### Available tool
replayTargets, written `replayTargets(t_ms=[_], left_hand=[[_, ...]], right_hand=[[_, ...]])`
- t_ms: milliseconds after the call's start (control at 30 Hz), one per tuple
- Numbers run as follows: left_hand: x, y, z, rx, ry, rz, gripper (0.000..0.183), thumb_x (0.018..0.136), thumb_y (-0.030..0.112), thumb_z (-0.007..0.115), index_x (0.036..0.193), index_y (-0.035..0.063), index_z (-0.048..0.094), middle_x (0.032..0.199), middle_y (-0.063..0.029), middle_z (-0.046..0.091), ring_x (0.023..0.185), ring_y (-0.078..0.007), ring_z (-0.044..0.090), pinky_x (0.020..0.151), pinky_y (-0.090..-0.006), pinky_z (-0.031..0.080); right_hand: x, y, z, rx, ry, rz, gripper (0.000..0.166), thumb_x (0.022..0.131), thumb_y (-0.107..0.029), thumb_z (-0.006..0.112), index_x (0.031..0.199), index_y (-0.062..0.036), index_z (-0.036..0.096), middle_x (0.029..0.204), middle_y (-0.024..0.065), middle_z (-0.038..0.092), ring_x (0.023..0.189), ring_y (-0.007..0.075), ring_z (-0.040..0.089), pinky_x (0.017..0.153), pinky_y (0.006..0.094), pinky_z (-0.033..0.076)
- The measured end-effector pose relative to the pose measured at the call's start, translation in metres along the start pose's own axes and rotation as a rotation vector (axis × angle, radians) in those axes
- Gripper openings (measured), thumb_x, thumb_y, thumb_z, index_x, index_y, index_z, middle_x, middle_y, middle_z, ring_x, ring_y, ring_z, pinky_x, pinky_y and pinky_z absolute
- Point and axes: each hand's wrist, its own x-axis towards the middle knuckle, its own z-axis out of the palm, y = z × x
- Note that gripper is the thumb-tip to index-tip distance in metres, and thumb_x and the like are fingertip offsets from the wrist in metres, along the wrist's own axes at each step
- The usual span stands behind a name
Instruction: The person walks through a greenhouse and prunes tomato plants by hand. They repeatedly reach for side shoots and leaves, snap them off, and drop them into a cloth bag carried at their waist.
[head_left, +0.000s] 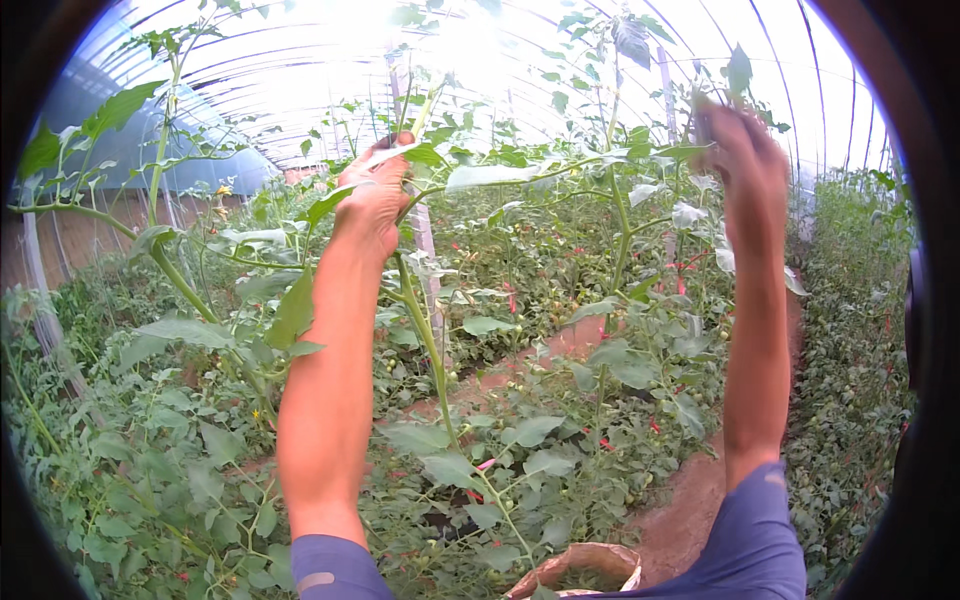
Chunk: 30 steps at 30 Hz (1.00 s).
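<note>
My left hand (379, 184) is raised in the upper middle, closed round the stem of a tall tomato plant (425, 330) beside a wooden-looking post. Leafy side shoots stick out past its fingers. Over on the right, my right hand (742, 146) is lifted to about the same height and blurred. A leaf tip reaches to its fingers; whether it grips anything cannot be told. Between the two hands stands another tomato stem (621, 225) with curled, pale leaves. A further thick stem (180, 281) bends across the left side.
At the bottom a woven sack (626, 559) stands open with greenery in it. A bare soil path (682, 502) runs beside it. Dense tomato plants (847, 300) line the right. A pale post (424, 240) rises behind my left hand. The greenhouse's arched film roof (300, 67) spans overhead.
</note>
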Motion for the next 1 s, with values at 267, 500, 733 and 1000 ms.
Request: replayTargets(t_ms=[267, 500, 733, 1000], left_hand=[[-0.008, -0.004, 0.023, 0.036, -0.033, 0.125, 0.050, 0.088, 0.017, 0.080, 0.128, 0.0025, 0.054, 0.104, -0.0058, 0.065, 0.088, -0.0134, 0.059, 0.064, -0.0258, 0.046], [-0.009, 0.012, 0.018, 0.960, 0.383, 0.987, 0.057, 0.076, 0.024, 0.088, 0.124, 0.0071, 0.063, 0.110, -0.0133, 0.065, 0.108, -0.0268, 0.060, 0.087, -0.0393, 0.051], [-0.016, 0.047, 0.047, 1.422, 0.247, 1.067, 0.037, 0.084, 0.036, 0.080, 0.107, 0.0075, 0.074, 0.098, -0.0102, 0.075, 0.087, -0.0293, 0.071, 0.077, -0.0392, 0.054], [-0.004, 0.069, 0.085, 1.640, 0.247, 0.572, 0.046, 0.085, 0.043, 0.076, 0.119, 0.0114, 0.073, 0.109, -0.0076, 0.076, 0.099, -0.0280, 0.073, 0.086, -0.0404, 0.055]], right_hand=[[-0.421, 0.019, -0.115, -0.326, -1.385, 0.534, 0.035, 0.090, -0.033, 0.064, 0.119, -0.0143, 0.071, 0.099, 0.0132, 0.075, 0.081, 0.0323, 0.073, 0.076, 0.0437, 0.059], [-0.460, 0.029, -0.115, -0.263, -1.570, 0.686, 0.037, 0.094, -0.042, 0.062, 0.118, -0.0154, 0.072, 0.095, 0.0177, 0.073, 0.083, 0.0376, 0.070, 0.079, 0.0450, 0.057], [-0.256, 0.067, -0.004, 0.210, -0.644, 0.421, 0.020, 0.091, 0.002, 0.060, 0.109, 0.0012, 0.071, 0.085, 0.0099, 0.072, 0.061, 0.0137, 0.066, 0.055, 0.0292, 0.052], [0.017, 0.104, 0.208, 0.409, -0.214, -0.207, 0.040, 0.095, -0.022, 0.067, 0.133, -0.0100, 0.062, 0.094, 0.0105, 0.065, 0.089, 0.0218, 0.063, 0.080, 0.0363, 0.051]])
